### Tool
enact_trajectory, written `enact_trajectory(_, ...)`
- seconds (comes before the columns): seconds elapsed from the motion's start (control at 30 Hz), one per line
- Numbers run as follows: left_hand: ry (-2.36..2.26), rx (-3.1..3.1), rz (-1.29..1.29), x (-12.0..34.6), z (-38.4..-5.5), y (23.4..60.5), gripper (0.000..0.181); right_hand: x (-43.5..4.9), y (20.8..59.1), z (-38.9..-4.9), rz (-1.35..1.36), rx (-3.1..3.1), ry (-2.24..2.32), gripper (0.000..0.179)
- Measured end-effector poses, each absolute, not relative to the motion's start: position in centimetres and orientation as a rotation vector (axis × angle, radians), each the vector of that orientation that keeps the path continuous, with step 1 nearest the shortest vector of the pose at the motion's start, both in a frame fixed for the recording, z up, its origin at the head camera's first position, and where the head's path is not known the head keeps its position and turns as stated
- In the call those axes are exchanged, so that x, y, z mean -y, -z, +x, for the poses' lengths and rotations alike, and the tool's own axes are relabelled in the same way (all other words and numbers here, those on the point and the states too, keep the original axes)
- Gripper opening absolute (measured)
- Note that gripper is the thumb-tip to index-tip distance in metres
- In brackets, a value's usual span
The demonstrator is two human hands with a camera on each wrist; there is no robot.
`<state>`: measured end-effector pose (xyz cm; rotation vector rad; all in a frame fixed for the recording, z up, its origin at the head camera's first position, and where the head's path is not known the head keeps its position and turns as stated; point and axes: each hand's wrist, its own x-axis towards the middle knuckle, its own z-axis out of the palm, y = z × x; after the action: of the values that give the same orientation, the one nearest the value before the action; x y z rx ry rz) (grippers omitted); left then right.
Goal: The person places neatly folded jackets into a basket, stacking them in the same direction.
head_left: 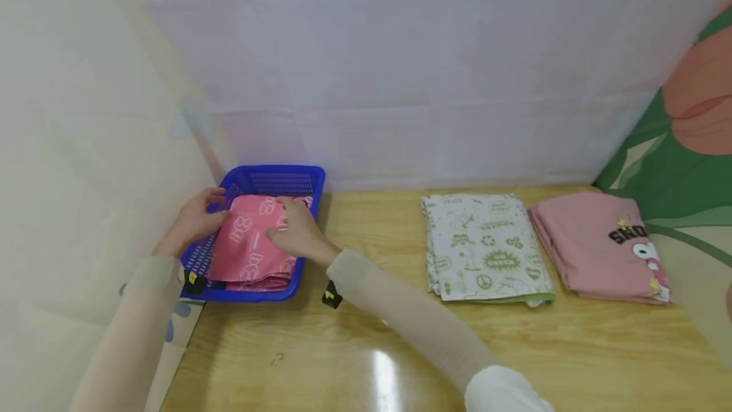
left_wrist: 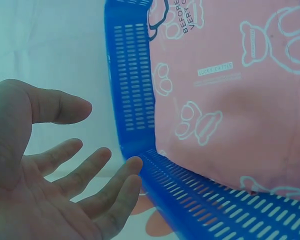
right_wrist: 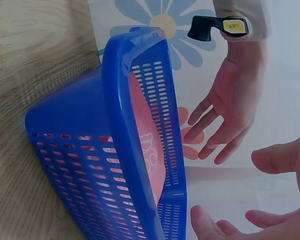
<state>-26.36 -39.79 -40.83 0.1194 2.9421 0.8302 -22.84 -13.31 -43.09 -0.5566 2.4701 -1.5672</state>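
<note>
A blue plastic basket (head_left: 251, 296) with slotted walls stands at the left of the table. Inside it lies a folded pink cloth (head_left: 243, 240) printed with white bear outlines. My left hand (head_left: 197, 218) is over the basket's left side, fingers spread and relaxed. In the left wrist view, that hand (left_wrist: 65, 170) holds nothing and its fingertips overlap the blue rim. Over the right part of the pink cloth is my right hand (head_left: 300, 234). From the right wrist view, this hand (right_wrist: 275, 200) has its thumb and fingers apart beside the basket, with nothing between them.
On the wooden table (head_left: 366, 342), a folded white cloth (head_left: 486, 247) with green print lies right of centre. Next to it is a folded pink garment (head_left: 600, 247) with a cartoon dog. A pale sheet (head_left: 372, 81) hangs behind, and a floral-patterned one at the right.
</note>
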Motion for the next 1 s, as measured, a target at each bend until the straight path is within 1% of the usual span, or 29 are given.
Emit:
enact_trajectory(0.23, -0.841, -2.939, 0.081, 39.5, -25.2, 40.2, 0.068, 12.6, 42.7, -22.8, -0.596, -2.471, 1.609, 0.064)
enact_trajectory(0.53, -0.952, -2.869, 0.125, 37.6, -24.5, 39.9, 0.072, 10.4, 42.3, -22.3, -0.589, -2.4, 1.718, 0.06)
enact_trajectory(1.0, -1.082, -2.85, 0.129, 35.5, -23.9, 40.5, 0.071, 6.2, 41.9, -21.4, -0.657, -2.43, 1.76, 0.062)
